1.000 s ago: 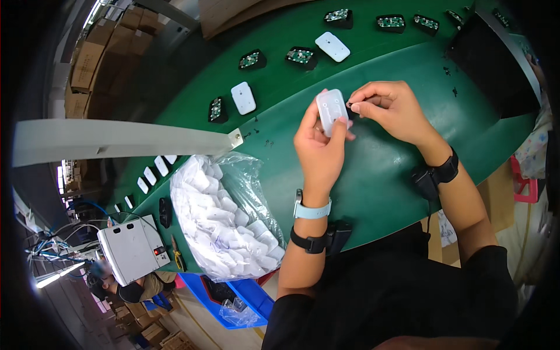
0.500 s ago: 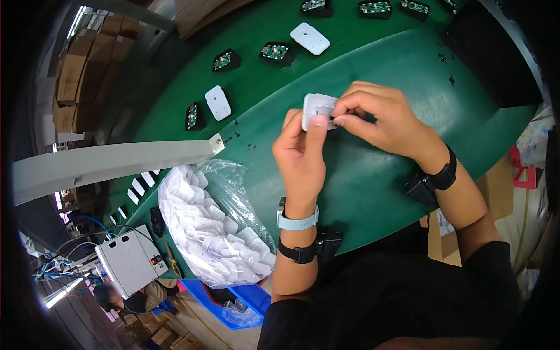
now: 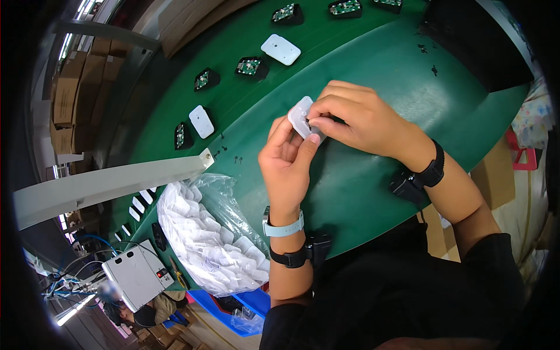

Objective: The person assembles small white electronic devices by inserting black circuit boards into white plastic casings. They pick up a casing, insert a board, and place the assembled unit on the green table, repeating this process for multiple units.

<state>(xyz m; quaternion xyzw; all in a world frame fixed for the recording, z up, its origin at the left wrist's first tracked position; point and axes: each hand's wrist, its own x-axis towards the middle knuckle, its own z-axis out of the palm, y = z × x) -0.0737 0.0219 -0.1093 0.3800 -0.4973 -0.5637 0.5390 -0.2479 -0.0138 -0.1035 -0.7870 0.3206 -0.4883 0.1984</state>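
Observation:
My left hand (image 3: 289,163) grips a white plastic cover (image 3: 298,116) with rounded corners, its thumb on the near edge and fingers behind. The cover is held tilted above the green table. Against its inner face, my right hand (image 3: 367,119) pinches thumb and forefinger around a small dark piece (image 3: 309,122), mostly hidden by the fingertips. To the left of my hands lie small black pieces like the one pinched, including a loose pair (image 3: 238,159). A clear bag full of white covers (image 3: 216,245) rests nearer to my body on the left.
Along the far strip stand black housings with green circuit boards (image 3: 251,67) and white covers (image 3: 280,49). A metal bar (image 3: 116,178) reaches in from the left. At the far right is a black box (image 3: 475,44). Scissors (image 3: 178,271) lie by a grey device (image 3: 137,274).
The white cover has been tilted and turned in my left hand, and my right fingertips have moved further across its face. The whole view has shifted slightly.

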